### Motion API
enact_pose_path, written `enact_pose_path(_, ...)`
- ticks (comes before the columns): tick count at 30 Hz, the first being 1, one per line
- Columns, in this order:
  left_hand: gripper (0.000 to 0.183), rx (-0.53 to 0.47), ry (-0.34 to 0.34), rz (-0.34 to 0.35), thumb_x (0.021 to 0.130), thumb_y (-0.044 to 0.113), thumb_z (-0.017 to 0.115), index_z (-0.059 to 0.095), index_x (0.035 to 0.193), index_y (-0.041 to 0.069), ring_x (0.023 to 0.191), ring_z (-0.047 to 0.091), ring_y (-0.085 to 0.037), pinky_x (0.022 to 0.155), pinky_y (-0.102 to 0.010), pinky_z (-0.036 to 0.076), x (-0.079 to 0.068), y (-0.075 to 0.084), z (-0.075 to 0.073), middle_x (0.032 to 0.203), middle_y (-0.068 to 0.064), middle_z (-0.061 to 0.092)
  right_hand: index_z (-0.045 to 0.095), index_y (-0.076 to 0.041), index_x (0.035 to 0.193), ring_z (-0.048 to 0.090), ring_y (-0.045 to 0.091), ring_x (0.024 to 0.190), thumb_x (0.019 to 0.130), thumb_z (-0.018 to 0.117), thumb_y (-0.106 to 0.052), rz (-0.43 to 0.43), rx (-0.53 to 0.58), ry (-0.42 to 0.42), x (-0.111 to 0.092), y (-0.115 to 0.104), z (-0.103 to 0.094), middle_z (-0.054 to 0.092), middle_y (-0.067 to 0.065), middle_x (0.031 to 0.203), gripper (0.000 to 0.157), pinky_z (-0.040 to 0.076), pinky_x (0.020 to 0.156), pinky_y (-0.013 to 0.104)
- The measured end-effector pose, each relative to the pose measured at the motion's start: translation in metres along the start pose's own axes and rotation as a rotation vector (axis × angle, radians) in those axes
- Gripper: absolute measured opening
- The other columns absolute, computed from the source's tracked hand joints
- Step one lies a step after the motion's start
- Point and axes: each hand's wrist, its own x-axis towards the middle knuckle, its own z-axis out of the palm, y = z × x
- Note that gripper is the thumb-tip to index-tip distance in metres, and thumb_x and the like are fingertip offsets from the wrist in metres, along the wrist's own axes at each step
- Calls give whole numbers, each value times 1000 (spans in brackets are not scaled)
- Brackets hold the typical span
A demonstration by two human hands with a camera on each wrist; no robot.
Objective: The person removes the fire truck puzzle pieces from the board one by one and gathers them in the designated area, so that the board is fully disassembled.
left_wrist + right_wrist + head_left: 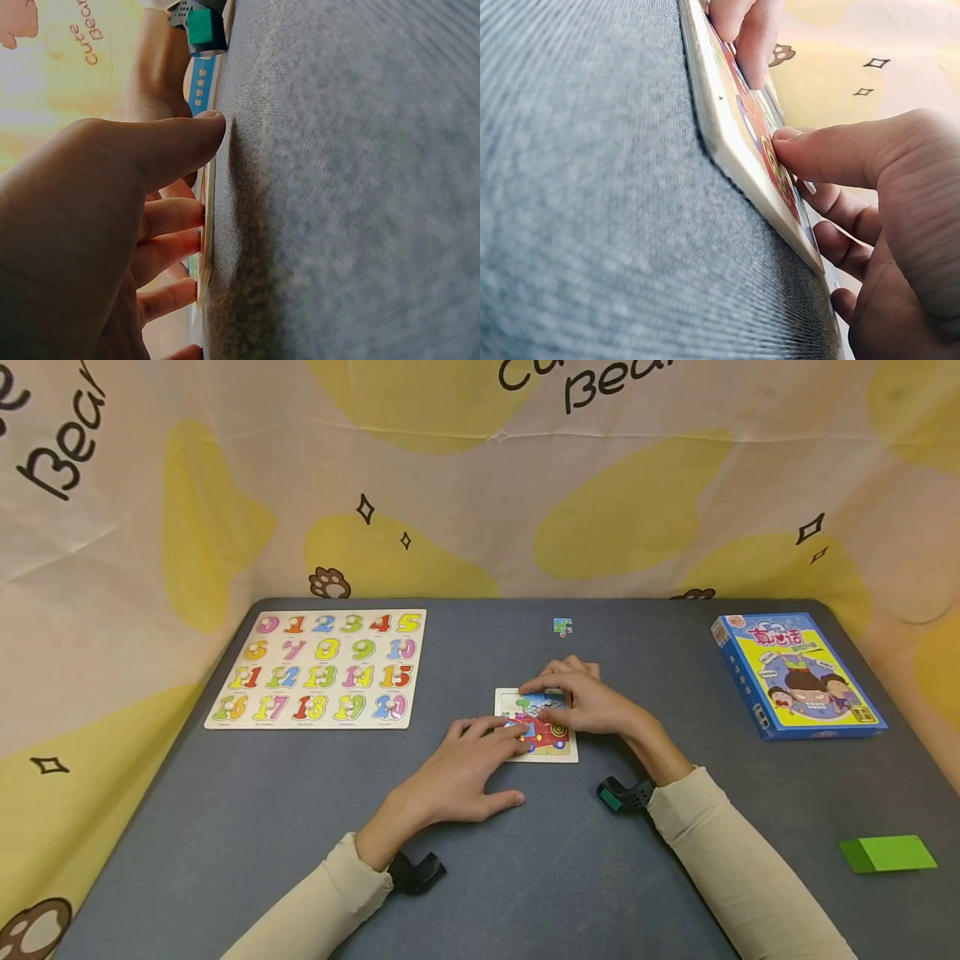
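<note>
A small jigsaw puzzle (pixel 540 756) with a red tractor picture and a pale frame lies on the grey table. My left hand (pixel 465 768) rests over its left side, fingers stretched out and fingertips on the picture, thumb apart on the near side. Over the upper right part is my right hand (pixel 592 697), thumb and bent fingers at a small jigsaw piece. In the right wrist view the raised edge of that piece (pixel 810 187) shows between thumb and fingers; the rest is hidden. A loose jigsaw piece (pixel 562 626) lies beyond the hands.
A number board (pixel 417 668) with coloured pieces from 0 to 20 lies at the back left. At the back right is a blue and yellow box (pixel 802 677). A green block (pixel 888 854) sits at the front right. A patterned cloth (pixel 450 468) hangs behind the table.
</note>
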Motion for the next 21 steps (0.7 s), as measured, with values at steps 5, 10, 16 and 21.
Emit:
enact_pose_path(5, 60, 0, 0, 0, 92, 50, 70, 58, 142, 18, 147, 38, -24, 116, -53, 29, 0, 0, 0, 161, 1, 44, 71, -18, 128, 43, 19, 96, 89, 77, -18, 0, 7, 10, 0, 2, 0, 67, -1, 108, 39, 18, 86, 44)
enact_pose_path(10, 60, -1, -5, -1, 92, 50, 70, 58, 142, 18, 148, 37, -24, 116, -54, 29, 0, 0, -2, 161, 0, 43, 72, -18, 127, 43, 18, 97, 89, 78, -20, -2, 12, 19, 0, 4, -1, 66, -2, 108, 38, 18, 85, 43)
enact_pose_path(16, 61, 1, -14, -3, 93, 50, 69, 57, 144, 19, 147, 37, -25, 116, -55, 29, -1, 1, -2, 161, 0, 43, 71, -20, 128, 43, 19, 99, 91, 78, -22, 9, 41, 26, -2, 7, -3, 68, -2, 110, 38, 18, 86, 42)
enact_pose_path(21, 62, -3, -18, -2, 93, 50, 69, 56, 145, 19, 148, 37, -25, 116, -55, 29, -1, 2, -2, 161, 0, 44, 71, -21, 130, 42, 21, 97, 91, 77, -21, 28, 59, 58, -5, 13, -8, 69, 0, 114, 39, 17, 84, 42)
